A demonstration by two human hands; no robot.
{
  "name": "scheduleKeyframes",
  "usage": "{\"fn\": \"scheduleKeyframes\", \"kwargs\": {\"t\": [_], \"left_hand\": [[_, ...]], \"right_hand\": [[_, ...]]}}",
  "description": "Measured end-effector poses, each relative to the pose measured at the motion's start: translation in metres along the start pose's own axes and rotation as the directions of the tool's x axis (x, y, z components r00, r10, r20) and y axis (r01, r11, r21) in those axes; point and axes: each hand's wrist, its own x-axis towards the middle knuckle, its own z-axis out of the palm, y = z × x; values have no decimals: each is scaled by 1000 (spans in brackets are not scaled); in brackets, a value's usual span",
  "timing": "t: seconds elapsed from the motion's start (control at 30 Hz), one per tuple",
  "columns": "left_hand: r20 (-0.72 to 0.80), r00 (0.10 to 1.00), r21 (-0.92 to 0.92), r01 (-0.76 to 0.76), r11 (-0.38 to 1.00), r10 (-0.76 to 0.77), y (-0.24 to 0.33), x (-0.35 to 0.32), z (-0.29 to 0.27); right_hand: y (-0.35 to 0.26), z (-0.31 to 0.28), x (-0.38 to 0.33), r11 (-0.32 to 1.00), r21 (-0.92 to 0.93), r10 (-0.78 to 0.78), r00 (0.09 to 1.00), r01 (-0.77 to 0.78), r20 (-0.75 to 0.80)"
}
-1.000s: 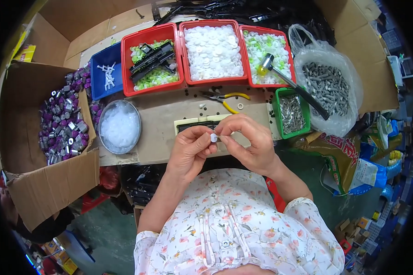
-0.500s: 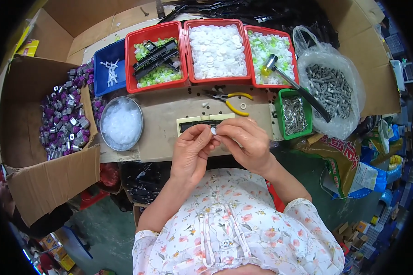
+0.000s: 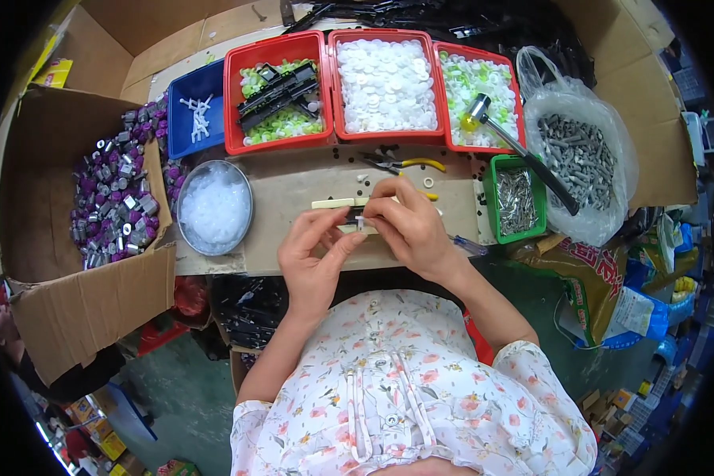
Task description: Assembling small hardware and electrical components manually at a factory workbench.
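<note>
A small white plastic piece [image 3: 361, 224] is pinched in the fingertips of my right hand [image 3: 411, 234], over a cream block [image 3: 333, 204] with a black part [image 3: 357, 213] in it. My left hand [image 3: 313, 258] is close on the other side. Its thumb and forefinger are apart, the thumb tip near the white piece and the forefinger by the black part. My fingers hide much of the block. Behind my right hand lie yellow-handled pliers [image 3: 422, 163] and a white ring [image 3: 428, 182].
Along the back stand a blue bin [image 3: 184, 143] and red bins [image 3: 335, 95] of white and green plastic pieces. A hammer [image 3: 523, 151] rests across the right bin. A round bowl [image 3: 248, 218], a green tray [image 3: 496, 190], a bag of grey parts [image 3: 623, 174] and a cardboard box [image 3: 95, 305] flank the table.
Both hands have moved apart from their shared pinch. The white piece has gone down to the block in my right fingers. My left forefinger and thumb have spread.
</note>
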Motion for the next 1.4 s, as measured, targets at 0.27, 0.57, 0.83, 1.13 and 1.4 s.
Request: {"fn": "scheduleKeyframes", "kwargs": {"t": [0.27, 0.57, 0.83, 1.13, 1.4], "left_hand": [[127, 856, 506, -491, 709, 502, -25, 3, -13], [119, 840, 531, -504, 681, 529, -27, 1, -22], [79, 816, 724, -443, 530, 573, -12, 24, -68], [-58, 845, 818, -265, 510, 532, 36, 90, -140], [-400, 892, -684, -139, 717, -209, 1, 81, -144]], "right_hand": [[13, 13, 0, 996, -74, 51, 994, -44, 99], [12, 3, 5, 996, -48, 80, 992, -75, 96], [28, -15, 12, 936, -313, 170, 985, -159, 7], [19, -24, 25, 925, -344, 222, 964, -160, 149], [-52, 47, 159, 969, -82, -189, 917, 232, 350]]}}
